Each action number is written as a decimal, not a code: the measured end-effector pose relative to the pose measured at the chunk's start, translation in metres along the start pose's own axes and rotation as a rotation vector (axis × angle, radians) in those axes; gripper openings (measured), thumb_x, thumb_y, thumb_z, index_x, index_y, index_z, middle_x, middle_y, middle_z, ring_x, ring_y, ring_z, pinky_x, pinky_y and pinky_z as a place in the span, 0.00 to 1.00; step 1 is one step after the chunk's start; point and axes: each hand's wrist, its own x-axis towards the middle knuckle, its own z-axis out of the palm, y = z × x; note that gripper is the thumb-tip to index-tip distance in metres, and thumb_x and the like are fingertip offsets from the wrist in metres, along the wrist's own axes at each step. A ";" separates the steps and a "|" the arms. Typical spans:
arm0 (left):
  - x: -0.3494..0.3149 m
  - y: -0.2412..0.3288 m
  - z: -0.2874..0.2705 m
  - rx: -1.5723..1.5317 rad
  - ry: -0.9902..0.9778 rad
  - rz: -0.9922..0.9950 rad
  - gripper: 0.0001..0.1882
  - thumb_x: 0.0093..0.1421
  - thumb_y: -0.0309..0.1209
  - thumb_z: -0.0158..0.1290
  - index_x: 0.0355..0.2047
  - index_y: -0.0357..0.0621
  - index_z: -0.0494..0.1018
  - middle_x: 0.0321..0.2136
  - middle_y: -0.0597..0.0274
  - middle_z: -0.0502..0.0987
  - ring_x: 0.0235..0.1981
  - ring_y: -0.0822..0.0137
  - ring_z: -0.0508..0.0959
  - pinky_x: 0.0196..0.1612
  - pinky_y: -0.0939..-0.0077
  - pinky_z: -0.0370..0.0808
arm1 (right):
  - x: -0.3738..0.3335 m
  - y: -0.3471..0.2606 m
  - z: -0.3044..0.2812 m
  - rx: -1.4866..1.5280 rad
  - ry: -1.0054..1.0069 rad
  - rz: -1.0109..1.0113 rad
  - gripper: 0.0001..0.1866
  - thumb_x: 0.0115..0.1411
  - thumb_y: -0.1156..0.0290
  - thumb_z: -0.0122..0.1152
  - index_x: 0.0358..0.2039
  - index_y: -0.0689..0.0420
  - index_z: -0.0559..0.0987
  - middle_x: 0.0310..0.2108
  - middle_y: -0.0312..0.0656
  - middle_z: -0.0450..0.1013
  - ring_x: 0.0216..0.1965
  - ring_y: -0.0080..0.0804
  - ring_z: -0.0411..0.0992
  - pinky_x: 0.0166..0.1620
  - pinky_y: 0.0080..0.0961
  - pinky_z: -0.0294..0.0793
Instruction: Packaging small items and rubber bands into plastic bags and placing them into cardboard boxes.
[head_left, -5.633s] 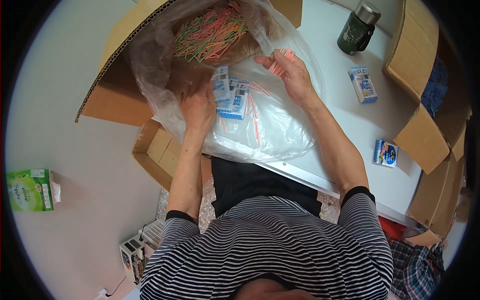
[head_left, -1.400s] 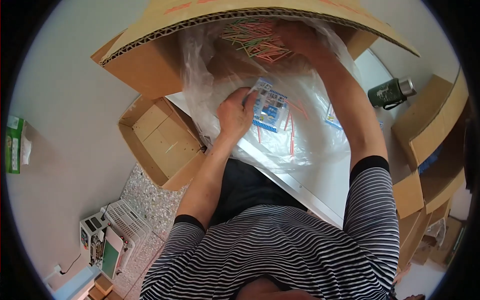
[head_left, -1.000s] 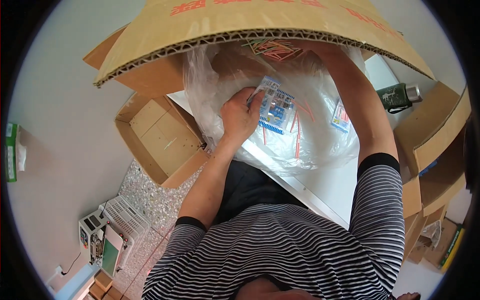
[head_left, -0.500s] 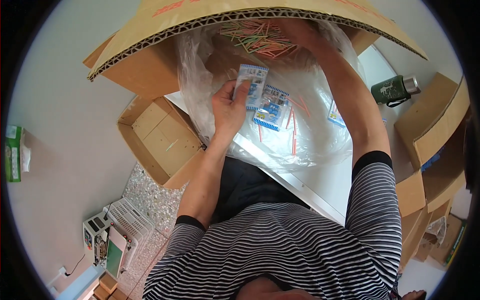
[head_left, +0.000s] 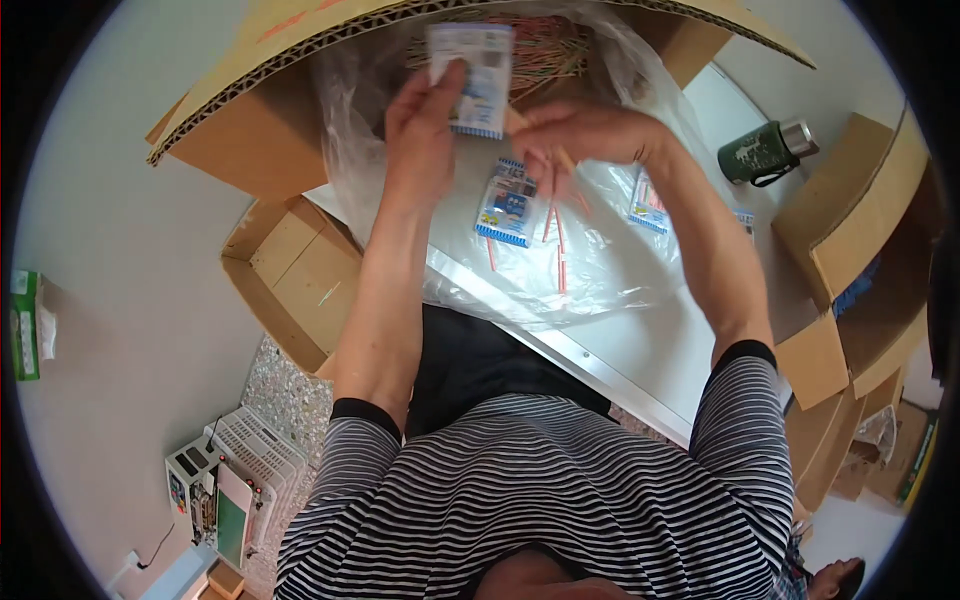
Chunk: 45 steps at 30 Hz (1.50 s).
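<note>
My left hand (head_left: 420,125) is closed on a flat blue-and-white packet (head_left: 487,65), its thumb on the front, near the mouth of a big cardboard box. Close to its right, my right hand (head_left: 595,135) has curled, motion-blurred fingers; what they hold, if anything, I cannot make out. Below the hands, another blue-and-white packet (head_left: 508,205) lies on clear plastic sheeting (head_left: 610,275), with loose pink straws (head_left: 562,268) beside it. A heap of thin pink and green straws (head_left: 560,50) sits inside the big box (head_left: 255,140), partly hidden by the held packet.
More packets (head_left: 648,205) lie by my right forearm. A dark green flask (head_left: 757,153) lies on the white table (head_left: 650,370) at right, near open cartons (head_left: 845,220). A shallow cardboard box (head_left: 290,265) stands at left, above a grey machine (head_left: 225,485). Another person (head_left: 835,580) shows at bottom right.
My right hand has come out of the straw heap, back toward my left hand. My left hand has lifted its packet up and left, away from the lying packet. The view has shifted slightly.
</note>
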 end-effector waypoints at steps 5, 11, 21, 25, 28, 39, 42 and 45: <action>-0.008 -0.037 0.027 0.434 -0.344 -0.258 0.11 0.66 0.36 0.56 0.39 0.40 0.79 0.27 0.68 0.80 0.26 0.80 0.75 0.30 0.82 0.72 | 0.003 0.069 0.009 0.616 -0.190 -0.270 0.21 0.68 0.54 0.54 0.46 0.62 0.77 0.37 0.47 0.78 0.36 0.42 0.80 0.42 0.38 0.83; -0.018 -0.032 0.021 0.429 -0.188 -0.368 0.10 0.65 0.33 0.58 0.37 0.38 0.78 0.25 0.65 0.79 0.25 0.80 0.76 0.26 0.81 0.71 | 0.008 0.088 0.025 0.449 0.252 -0.407 0.20 0.70 0.57 0.52 0.49 0.63 0.75 0.44 0.47 0.76 0.43 0.42 0.78 0.50 0.39 0.78; -0.030 -0.034 -0.019 0.127 0.075 -0.285 0.06 0.60 0.29 0.64 0.34 0.39 0.81 0.30 0.64 0.83 0.28 0.77 0.80 0.30 0.82 0.75 | -0.013 0.129 0.035 -0.139 0.842 -0.385 0.18 0.74 0.57 0.47 0.48 0.59 0.74 0.39 0.36 0.73 0.43 0.22 0.68 0.50 0.21 0.66; -0.038 -0.040 -0.013 0.162 -0.026 -0.336 0.07 0.60 0.28 0.63 0.34 0.37 0.81 0.29 0.62 0.83 0.27 0.77 0.80 0.29 0.82 0.76 | -0.017 0.127 0.026 -0.055 0.855 -0.373 0.17 0.73 0.58 0.49 0.49 0.59 0.73 0.43 0.39 0.75 0.46 0.23 0.69 0.52 0.22 0.66; -0.045 -0.042 -0.011 0.304 -0.045 -0.314 0.09 0.62 0.30 0.62 0.34 0.35 0.81 0.29 0.62 0.83 0.26 0.78 0.79 0.29 0.83 0.75 | -0.019 0.116 0.025 0.190 0.865 -0.534 0.16 0.72 0.60 0.50 0.49 0.60 0.72 0.48 0.45 0.76 0.52 0.29 0.71 0.56 0.26 0.66; -0.070 -0.045 -0.023 0.566 -0.132 -0.110 0.13 0.64 0.34 0.60 0.39 0.35 0.82 0.27 0.69 0.82 0.27 0.82 0.74 0.31 0.86 0.71 | -0.015 0.056 0.049 0.815 0.550 -1.006 0.12 0.74 0.65 0.43 0.48 0.58 0.72 0.54 0.59 0.73 0.62 0.52 0.66 0.69 0.46 0.58; -0.077 -0.037 -0.019 0.599 -0.192 -0.118 0.13 0.64 0.34 0.61 0.41 0.35 0.82 0.28 0.70 0.81 0.28 0.83 0.73 0.31 0.86 0.71 | -0.018 0.050 0.050 0.710 0.562 -1.104 0.14 0.74 0.64 0.41 0.48 0.58 0.73 0.54 0.59 0.72 0.62 0.52 0.67 0.69 0.48 0.57; -0.079 -0.037 -0.018 0.615 -0.231 -0.140 0.13 0.64 0.34 0.61 0.41 0.35 0.82 0.28 0.70 0.81 0.28 0.82 0.73 0.31 0.86 0.71 | -0.018 0.044 0.057 0.708 0.547 -1.136 0.14 0.75 0.64 0.40 0.48 0.58 0.72 0.54 0.59 0.72 0.62 0.51 0.67 0.70 0.47 0.55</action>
